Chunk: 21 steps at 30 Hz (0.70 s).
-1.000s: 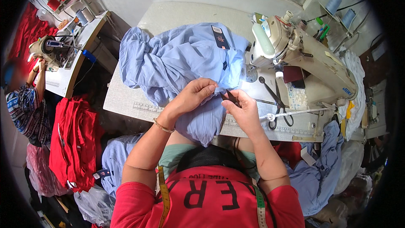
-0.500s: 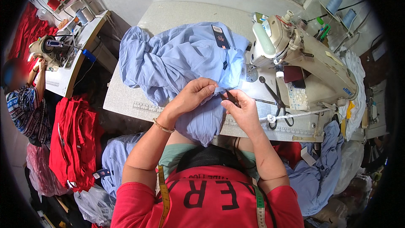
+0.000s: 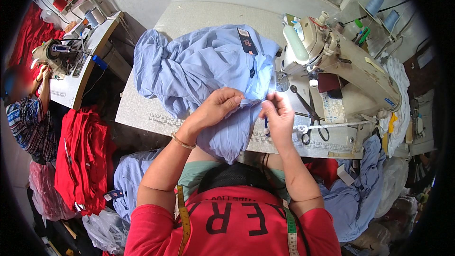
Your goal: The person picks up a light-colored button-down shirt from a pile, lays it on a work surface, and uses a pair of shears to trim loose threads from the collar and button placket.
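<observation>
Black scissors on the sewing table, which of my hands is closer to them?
Your right hand. It is to the left of the black scissors, apart from them; your left hand is farther left, pinching the light-blue garment.

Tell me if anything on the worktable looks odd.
The black scissors lie open beside the sewing machine, a white cord crossing at their handles, which looks untidy. Nothing looks spilled, and the blue garment shows no obvious damage.
</observation>
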Available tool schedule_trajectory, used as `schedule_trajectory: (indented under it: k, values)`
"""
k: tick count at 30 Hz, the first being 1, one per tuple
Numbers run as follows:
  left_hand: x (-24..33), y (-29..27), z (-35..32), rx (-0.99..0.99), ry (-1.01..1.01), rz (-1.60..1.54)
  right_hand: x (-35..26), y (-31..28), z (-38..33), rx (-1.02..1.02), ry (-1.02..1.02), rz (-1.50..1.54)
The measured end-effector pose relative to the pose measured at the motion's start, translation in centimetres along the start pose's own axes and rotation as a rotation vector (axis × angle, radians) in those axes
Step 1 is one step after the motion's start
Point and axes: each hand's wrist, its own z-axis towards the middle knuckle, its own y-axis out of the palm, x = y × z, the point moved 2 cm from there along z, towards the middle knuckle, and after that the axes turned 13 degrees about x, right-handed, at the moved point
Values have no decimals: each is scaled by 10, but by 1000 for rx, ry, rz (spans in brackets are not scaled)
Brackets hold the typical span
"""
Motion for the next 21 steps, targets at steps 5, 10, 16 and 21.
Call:
schedule_trajectory:
  k: [5, 10, 16, 21]
  values:
    - [-6, -4, 2, -31, 18, -2, -13, 0, 4, -75, -115, -191]
    - [-7, -6, 2, -57, 74, 56, -30, 21, 1, -264, -486, -555]
    - [0, -2, -1, -2, -38, -23, -22, 18, 6, -184, -628, -535]
    - [0, -8, -1, 11, -64, 12, -16, -4, 19, -140, -391, -363]
